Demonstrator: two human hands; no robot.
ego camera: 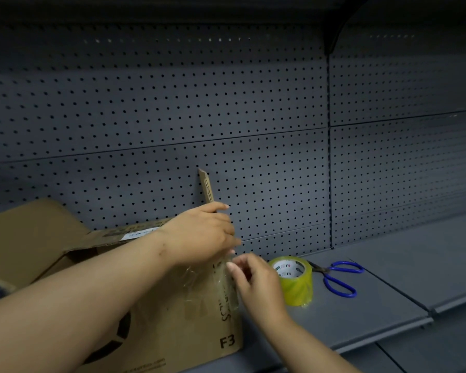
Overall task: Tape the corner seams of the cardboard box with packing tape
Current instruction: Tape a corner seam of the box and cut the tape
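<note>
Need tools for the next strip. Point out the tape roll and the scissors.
tape roll (296, 285), head view, on its yellowish outer side wall.
scissors (340, 288), head view, on the nearer blue handle loop.
</note>
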